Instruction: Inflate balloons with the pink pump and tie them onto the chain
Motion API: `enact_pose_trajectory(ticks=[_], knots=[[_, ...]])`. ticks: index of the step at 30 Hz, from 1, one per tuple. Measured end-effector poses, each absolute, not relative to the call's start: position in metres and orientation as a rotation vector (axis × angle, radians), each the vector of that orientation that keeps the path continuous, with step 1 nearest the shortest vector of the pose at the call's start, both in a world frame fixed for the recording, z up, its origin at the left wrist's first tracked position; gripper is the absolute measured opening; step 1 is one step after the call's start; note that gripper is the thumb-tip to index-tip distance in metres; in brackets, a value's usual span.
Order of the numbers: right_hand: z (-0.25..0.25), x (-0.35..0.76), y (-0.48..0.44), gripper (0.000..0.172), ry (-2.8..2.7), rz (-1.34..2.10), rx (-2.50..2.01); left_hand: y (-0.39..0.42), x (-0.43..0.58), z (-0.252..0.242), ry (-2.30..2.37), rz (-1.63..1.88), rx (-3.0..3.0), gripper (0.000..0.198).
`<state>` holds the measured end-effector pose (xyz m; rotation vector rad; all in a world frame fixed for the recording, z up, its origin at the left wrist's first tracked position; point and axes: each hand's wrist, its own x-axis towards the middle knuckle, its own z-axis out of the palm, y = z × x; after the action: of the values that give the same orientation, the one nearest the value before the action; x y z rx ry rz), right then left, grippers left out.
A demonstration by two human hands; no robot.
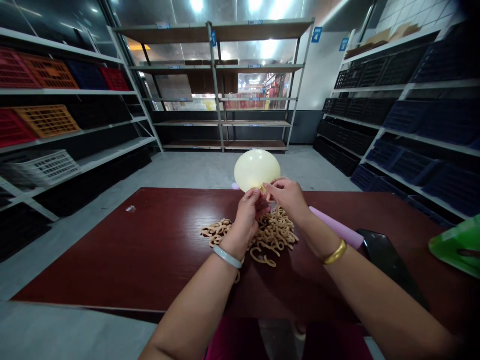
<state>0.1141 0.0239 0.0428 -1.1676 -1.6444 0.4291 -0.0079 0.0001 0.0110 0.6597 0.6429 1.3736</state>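
Observation:
A blown-up pale yellow balloon [257, 169] stands over the far edge of the table, its neck toward me. My left hand [250, 210] pinches at the neck with thumb and fingers, a light bangle on its wrist. From the other side my right hand [285, 196] is closed on the same neck with its fingertips, a gold bangle on that wrist. The fingers partly hide the neck, so I cannot see whether it is knotted. Below both hands lies a loose pile of tan, curled, ring-like pieces [279, 231].
On the dark red table [150, 250], a lilac tube-shaped thing [337, 227] and a flat black object [390, 262] lie right of my right arm. A green plastic item [457, 245] is at the right edge. Shelves with crates [48, 120] stand around.

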Motion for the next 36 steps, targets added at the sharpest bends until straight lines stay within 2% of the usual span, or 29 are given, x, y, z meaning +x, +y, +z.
enact_pose_trajectory(ticks=[9, 15, 19, 23, 27, 32, 36], knots=[[0.027, 0.097, 0.022, 0.024, -1.633, 0.178, -1.231, 0.003, -0.003, 0.003, 0.740, 1.447, 0.682, 0.027], [0.027, 0.103, 0.024, 0.021, -1.551, 0.333, -1.086, 0.006, -0.004, 0.003, 0.705, 1.382, 0.754, 0.034], [0.033, 0.106, 0.016, 0.024, -1.700, 0.355, -0.943, 0.007, -0.004, 0.000, 0.727, 1.390, 0.746, 0.031], [0.039, 0.109, 0.010, 0.022, -1.901, 0.152, -0.958, 0.008, -0.005, -0.001, 0.746, 1.443, 0.789, 0.031], [0.050, 0.120, 0.012, 0.024, -2.074, 0.031, -1.118, 0.012, -0.007, -0.001, 0.787, 1.518, 0.813, 0.029], [0.080, 0.125, 0.023, 0.005, -2.306, 0.143, -1.170, 0.017, -0.008, -0.006, 0.820, 1.544, 0.783, 0.028], [0.100, 0.101, 0.041, 0.011, -2.382, 0.220, -1.124, 0.016, -0.006, -0.007, 0.775, 1.492, 0.776, 0.023]])
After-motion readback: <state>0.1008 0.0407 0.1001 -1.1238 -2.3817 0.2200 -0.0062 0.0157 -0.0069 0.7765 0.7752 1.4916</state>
